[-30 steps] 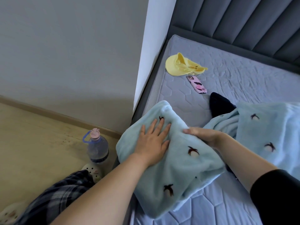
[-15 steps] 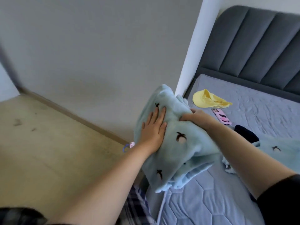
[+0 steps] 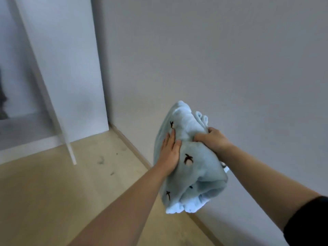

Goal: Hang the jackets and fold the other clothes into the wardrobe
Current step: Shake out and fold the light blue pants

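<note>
A folded light-blue fleece garment (image 3: 197, 171) with small dark penguin marks hangs in the air in front of the grey wall, carried between both hands. My left hand (image 3: 169, 153) lies flat against its left side with the fingers stretched upward. My right hand (image 3: 212, 140) grips the top of the bundle from the right, fingers dug into the fabric. A white wardrobe (image 3: 67, 71) stands at the far left, its door (image 3: 53, 96) swung open and its inside dim and blurred.
Light wooden floor (image 3: 62, 192) runs from the wardrobe to me, with a few dark bits of lint on it. A skirting board (image 3: 131, 146) follows the grey wall (image 3: 230, 59) on the right.
The garment has been lifted off the bed and carried left. The view has swung away from the bed, bottle and headboard to the wall, floor and wardrobe.
</note>
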Demonstrator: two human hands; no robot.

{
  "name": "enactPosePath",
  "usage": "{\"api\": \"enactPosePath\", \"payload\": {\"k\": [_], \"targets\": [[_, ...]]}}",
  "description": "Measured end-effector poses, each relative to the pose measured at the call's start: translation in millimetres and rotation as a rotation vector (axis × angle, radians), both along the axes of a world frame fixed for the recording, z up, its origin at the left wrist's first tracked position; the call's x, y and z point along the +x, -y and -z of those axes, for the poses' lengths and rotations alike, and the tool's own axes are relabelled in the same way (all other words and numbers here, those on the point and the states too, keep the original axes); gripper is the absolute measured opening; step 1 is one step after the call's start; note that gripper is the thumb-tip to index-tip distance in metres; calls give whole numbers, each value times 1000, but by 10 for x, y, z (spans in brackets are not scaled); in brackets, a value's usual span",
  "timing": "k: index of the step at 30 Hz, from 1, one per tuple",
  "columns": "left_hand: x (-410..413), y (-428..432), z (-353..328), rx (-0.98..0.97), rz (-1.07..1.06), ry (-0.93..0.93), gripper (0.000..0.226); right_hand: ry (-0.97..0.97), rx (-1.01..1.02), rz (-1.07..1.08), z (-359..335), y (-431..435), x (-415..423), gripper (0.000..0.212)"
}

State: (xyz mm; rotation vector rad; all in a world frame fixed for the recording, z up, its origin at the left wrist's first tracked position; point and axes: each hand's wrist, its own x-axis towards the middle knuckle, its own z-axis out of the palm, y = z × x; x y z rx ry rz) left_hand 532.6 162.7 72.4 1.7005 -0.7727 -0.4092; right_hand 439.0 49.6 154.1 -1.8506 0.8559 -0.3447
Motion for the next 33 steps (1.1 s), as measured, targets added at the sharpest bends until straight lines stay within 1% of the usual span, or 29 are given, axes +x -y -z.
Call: {"api": "enactPosePath", "payload": {"k": [2, 5, 9, 12, 14, 16, 20, 23, 26, 27, 29, 31, 33], "targets": [[401, -101, -321, -2, -48, -24, 54, 24, 32, -20, -264, -89, 502, 36], [863, -448, -983, 24, -101, -26, 53, 36, 156, -21, -819, -377, 1035, 28], [1368, -1161, -2255, 81, -158, -9, 56, 57, 305, -88, -1862, -942, 1614, 34], [1641, -1820, -3297, 72, -197, -23, 56, 66, 392, -200, -2782, -1532, 2006, 45], [1804, -2291, -3927, 66, -251, -44, 56, 74, 398, -269, -3397, -1963, 2250, 49], [1948, -2749, -4464, 50, -310, -51, 57, 100, 403, -339, -3936, -2387, 2471, 48], [2258, -3570, -5299, 60, -426, 13, 57, 156, 392, -457, -4734, -3182, 2928, 42], [2592, -4070, -5758, 71, -492, 84, 57, 227, 375, -495, -5163, -3669, 3327, 34], [2996, -4432, -6040, 77, -528, 142, 59, 336, 357, -518, -5426, -4013, 3789, 19], [3139, -4519, -6095, 81, -538, 181, 59, 371, 351, -521, -5475, -4096, 3964, 17], [3435, -4671, -6139, 83, -554, 258, 56, 427, 343, -514, -5530, -4235, 4353, 21], [3765, -4811, -6122, 105, -580, 312, 54, 467, 363, -513, -5555, -4374, 4788, 33], [4174, -4962, -6115, 128, -600, 350, 52, 508, 394, -518, -5577, -4524, 5293, 39]]}}
